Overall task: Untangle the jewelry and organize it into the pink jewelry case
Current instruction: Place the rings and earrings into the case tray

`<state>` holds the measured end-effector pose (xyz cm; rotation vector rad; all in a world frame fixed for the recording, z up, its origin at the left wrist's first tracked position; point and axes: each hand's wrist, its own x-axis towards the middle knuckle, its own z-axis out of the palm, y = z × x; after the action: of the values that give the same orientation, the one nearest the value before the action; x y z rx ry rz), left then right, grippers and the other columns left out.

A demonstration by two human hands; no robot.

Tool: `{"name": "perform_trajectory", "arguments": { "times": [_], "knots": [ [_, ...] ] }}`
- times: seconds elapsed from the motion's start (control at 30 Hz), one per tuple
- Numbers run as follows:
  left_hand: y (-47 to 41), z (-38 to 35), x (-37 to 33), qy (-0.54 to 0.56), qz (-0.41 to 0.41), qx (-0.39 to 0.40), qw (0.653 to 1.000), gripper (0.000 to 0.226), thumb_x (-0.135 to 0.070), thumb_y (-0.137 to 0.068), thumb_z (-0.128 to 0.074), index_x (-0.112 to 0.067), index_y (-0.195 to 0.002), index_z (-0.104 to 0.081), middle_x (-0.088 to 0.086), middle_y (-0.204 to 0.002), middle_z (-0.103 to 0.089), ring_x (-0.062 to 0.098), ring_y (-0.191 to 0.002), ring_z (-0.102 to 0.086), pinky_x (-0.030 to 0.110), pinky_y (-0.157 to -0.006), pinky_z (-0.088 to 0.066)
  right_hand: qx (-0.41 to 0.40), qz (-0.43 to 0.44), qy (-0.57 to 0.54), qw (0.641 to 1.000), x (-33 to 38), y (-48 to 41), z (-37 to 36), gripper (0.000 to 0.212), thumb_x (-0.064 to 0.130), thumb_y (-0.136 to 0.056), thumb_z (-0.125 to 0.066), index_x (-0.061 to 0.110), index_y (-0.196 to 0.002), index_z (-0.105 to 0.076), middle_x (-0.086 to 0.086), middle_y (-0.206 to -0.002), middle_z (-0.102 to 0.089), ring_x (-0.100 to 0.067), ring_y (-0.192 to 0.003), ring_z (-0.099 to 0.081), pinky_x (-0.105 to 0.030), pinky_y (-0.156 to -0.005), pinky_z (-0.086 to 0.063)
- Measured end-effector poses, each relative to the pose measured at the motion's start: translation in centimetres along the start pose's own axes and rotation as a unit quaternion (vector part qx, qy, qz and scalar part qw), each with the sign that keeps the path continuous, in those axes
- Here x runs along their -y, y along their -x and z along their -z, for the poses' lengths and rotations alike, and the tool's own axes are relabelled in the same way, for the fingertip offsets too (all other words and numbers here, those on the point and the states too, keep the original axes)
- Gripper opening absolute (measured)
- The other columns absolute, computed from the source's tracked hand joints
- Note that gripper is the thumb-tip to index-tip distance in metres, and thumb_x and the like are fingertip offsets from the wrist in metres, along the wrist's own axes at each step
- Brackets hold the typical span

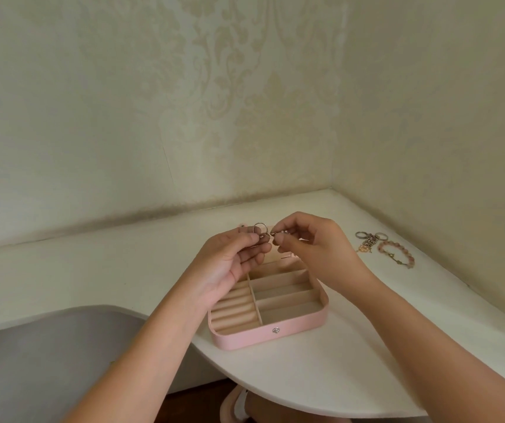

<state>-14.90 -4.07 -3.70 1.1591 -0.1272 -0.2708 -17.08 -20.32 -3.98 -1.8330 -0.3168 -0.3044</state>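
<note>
Head view: my left fingers (252,239) and right fingers (286,239) pinch tangled silver rings (259,228) over the open pink jewelry case (275,334), presumably so freed pieces land inside; bracelets (396,254) wait at three o'clock.

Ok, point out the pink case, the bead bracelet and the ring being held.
pink case (245,338): head view, front wall left of the snap.
bead bracelet (382,245): head view, upper-left beads of the loop.
ring (259,223): head view, top of the silver hoop.
</note>
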Motion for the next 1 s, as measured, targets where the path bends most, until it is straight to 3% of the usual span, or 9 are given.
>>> {"name": "perform_trajectory", "arguments": {
  "times": [0.13, 0.3, 0.5, 0.67, 0.8, 0.9, 1.0],
  "knots": [
    [0.2, 0.5, -0.5, -0.019, -0.013, 0.026, 0.999, 0.016, -0.014, -0.072, -0.064, -0.004, -0.084, -0.066, 0.003, -0.072, -0.068, 0.011, -0.062, -0.065, 0.018, -0.055, -0.052, -0.016, 0.0, -0.04, 0.999, 0.3, -0.1, 0.4, 0.014, 0.007, -0.083, -0.071, 0.021, -0.081, -0.072, -0.004, -0.072, -0.066, -0.009, -0.065, -0.063, -0.018, -0.061, -0.049],
    [0.6, 0.8, -0.5, -0.077, -0.085, 0.032, 0.993, 0.018, -0.014, -0.073, -0.063, -0.004, -0.087, -0.067, 0.0, -0.072, -0.069, 0.009, -0.064, -0.065, 0.017, -0.06, -0.052, 0.019, -0.027, -0.12, 0.992, 0.5, 0.1, 0.5, 0.012, 0.004, -0.085, -0.068, 0.015, -0.085, -0.074, 0.001, -0.067, -0.066, -0.012, -0.064, -0.063, -0.022, -0.069, -0.051],
    [0.9, 0.3, -0.6, -0.093, -0.121, 0.046, 0.987, 0.012, -0.012, -0.072, -0.064, -0.012, -0.076, -0.075, 0.003, -0.073, -0.07, 0.011, -0.065, -0.065, 0.018, -0.062, -0.052, 0.038, -0.05, -0.192, 0.979, 1.0, 0.2, 0.7, 0.008, 0.006, -0.085, -0.065, 0.009, -0.085, -0.073, 0.0, -0.068, -0.065, -0.014, -0.06, -0.06, -0.025, -0.066, -0.054],
    [1.1, 0.1, -0.3, -0.103, -0.142, 0.049, 0.983, 0.014, -0.013, -0.072, -0.065, -0.013, -0.077, -0.079, 0.003, -0.074, -0.07, 0.009, -0.064, -0.061, 0.018, -0.063, -0.05, 0.081, -0.102, -0.223, 0.966, 1.4, 0.3, 1.0, 0.01, 0.017, -0.075, -0.071, 0.008, -0.078, -0.072, -0.004, -0.067, -0.061, -0.012, -0.05, -0.053, -0.03, -0.06, -0.046],
    [1.3, -0.7, 0.4, -0.083, -0.181, -0.02, 0.98, 0.015, -0.022, -0.064, -0.073, -0.016, -0.075, -0.079, 0.003, -0.074, -0.07, 0.01, -0.063, -0.059, 0.019, -0.062, -0.049, -0.039, -0.045, -0.095, 0.994, 1.5, 0.8, 0.2, 0.01, 0.009, -0.082, -0.073, 0.014, -0.072, -0.073, -0.003, -0.062, -0.064, -0.014, -0.05, -0.057, -0.035, -0.063, -0.045],
    [1.6, -1.3, 0.8, -0.067, -0.201, -0.041, 0.976, 0.016, -0.02, -0.062, -0.074, -0.014, -0.076, -0.079, 0.004, -0.074, -0.071, 0.012, -0.064, -0.06, 0.02, -0.064, -0.05, -0.075, -0.026, -0.095, 0.992, 1.8, 1.1, -0.2, 0.011, 0.012, -0.083, -0.072, 0.015, -0.072, -0.072, -0.004, -0.059, -0.063, -0.013, -0.048, -0.056, -0.036, -0.061, -0.046],
    [1.8, -1.9, 1.0, -0.063, -0.221, -0.053, 0.972, 0.014, -0.018, -0.064, -0.074, -0.015, -0.076, -0.079, 0.004, -0.072, -0.071, 0.013, -0.066, -0.062, 0.02, -0.065, -0.051, -0.117, 0.039, -0.046, 0.991, 1.9, 1.5, -0.5, 0.013, 0.011, -0.082, -0.073, 0.022, -0.074, -0.072, 0.005, -0.064, -0.067, -0.011, -0.056, -0.062, -0.025, -0.06, -0.049]
  ]
}}
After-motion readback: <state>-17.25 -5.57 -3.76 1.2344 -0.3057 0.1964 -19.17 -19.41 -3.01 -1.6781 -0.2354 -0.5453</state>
